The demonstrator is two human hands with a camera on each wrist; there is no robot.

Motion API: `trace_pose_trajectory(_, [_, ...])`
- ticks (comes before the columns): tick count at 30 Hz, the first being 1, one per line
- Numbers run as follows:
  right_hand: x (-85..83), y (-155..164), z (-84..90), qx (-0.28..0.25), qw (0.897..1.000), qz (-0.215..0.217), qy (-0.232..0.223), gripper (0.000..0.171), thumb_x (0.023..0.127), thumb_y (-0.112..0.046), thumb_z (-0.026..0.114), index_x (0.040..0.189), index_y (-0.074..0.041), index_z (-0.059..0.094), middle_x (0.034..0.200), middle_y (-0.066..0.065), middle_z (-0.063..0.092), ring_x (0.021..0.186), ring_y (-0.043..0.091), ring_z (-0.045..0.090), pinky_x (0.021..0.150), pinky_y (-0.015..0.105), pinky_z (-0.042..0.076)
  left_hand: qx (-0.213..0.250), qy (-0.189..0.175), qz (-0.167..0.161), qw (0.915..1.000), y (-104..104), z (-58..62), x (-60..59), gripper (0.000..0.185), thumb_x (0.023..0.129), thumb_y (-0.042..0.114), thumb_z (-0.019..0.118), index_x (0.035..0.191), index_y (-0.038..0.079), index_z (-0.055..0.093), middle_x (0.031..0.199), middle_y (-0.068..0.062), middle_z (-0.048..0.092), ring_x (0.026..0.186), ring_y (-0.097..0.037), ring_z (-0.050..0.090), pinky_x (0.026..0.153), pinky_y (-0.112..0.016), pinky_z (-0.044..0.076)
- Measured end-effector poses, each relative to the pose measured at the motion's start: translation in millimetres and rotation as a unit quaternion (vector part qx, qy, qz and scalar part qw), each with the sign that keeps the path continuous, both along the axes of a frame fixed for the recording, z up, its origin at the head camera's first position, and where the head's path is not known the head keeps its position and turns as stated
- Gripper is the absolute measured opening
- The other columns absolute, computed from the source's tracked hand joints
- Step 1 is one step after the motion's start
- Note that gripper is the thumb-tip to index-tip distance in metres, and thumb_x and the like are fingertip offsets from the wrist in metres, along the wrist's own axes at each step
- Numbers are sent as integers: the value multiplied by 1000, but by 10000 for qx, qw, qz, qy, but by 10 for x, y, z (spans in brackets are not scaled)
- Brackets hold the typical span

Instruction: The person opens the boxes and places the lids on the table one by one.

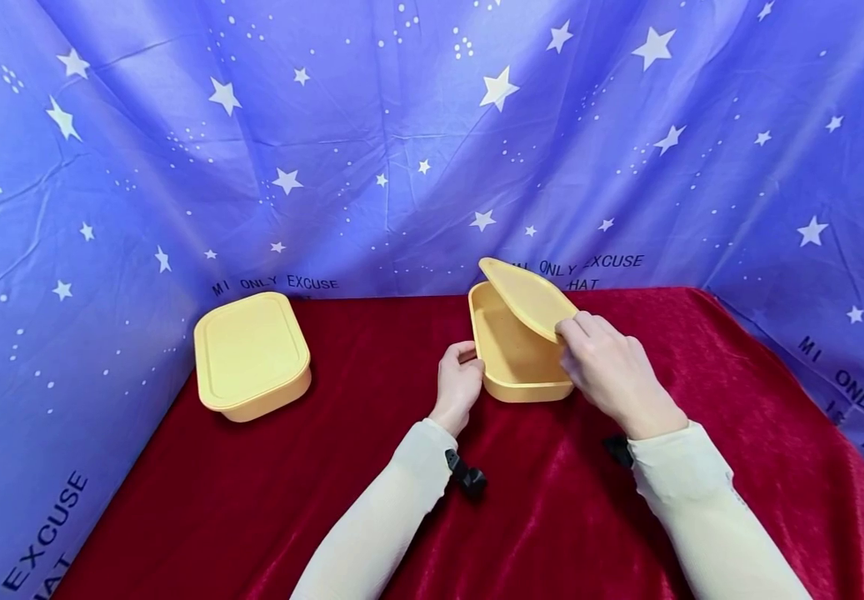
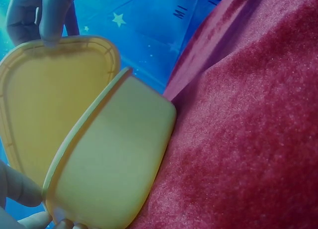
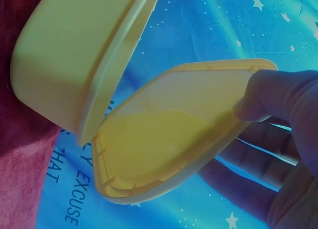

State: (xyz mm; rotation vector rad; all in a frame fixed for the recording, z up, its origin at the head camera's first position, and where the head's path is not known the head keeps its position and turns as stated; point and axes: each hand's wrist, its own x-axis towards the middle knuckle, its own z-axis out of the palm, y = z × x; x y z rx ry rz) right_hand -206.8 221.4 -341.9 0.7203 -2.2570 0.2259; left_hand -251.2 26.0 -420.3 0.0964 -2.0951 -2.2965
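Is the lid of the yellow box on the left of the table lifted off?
No, the left yellow box sits closed under its lid, untouched; the lifted lid belongs to the other box.

The head camera looks down from above at the whole red surface [image 1: 551,517]. Both wrist cameras sit very close and low, looking up, and both see the open yellow box [image 2: 109,164] and its lid [image 3: 169,139].
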Motion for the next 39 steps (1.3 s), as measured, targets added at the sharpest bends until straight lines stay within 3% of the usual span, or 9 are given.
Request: trace_pose_trajectory(39, [15, 93, 77, -620, 9976, -315, 41, 19, 76, -1, 61, 94, -5, 59, 82, 9, 52, 74, 29, 52, 51, 50, 47, -71, -57, -33, 10000, 0, 11, 11, 40, 86, -4, 49, 126, -5, 52, 124, -20, 57, 111, -30, 59, 84, -30, 49])
